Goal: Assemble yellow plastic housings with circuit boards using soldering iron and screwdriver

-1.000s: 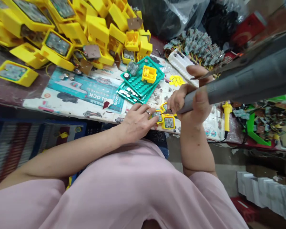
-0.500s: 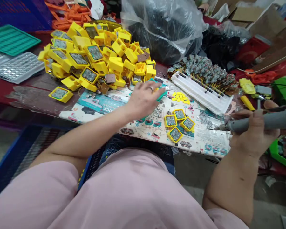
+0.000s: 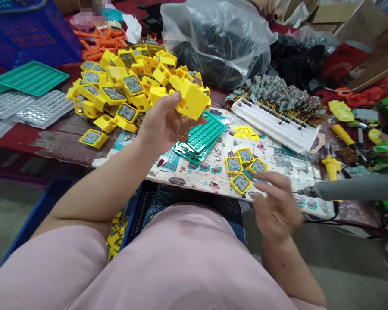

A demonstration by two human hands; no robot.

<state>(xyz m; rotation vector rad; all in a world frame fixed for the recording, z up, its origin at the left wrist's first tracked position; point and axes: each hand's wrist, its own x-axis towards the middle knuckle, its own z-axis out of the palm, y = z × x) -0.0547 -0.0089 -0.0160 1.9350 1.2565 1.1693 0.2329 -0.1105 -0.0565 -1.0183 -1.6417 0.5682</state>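
The left hand (image 3: 160, 118) has lifted a yellow housing (image 3: 193, 101) and grasps it near the green trays (image 3: 210, 129). The right hand (image 3: 276, 206) has released the grey screwdriver (image 3: 355, 188); loosely opened beside small yellow cases (image 3: 241, 182), it seems free for handling.

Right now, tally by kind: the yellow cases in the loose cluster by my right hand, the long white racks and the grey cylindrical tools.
Yellow cases in the cluster: 4
Long white rack: 1
Grey cylindrical tool: 1
Total: 6
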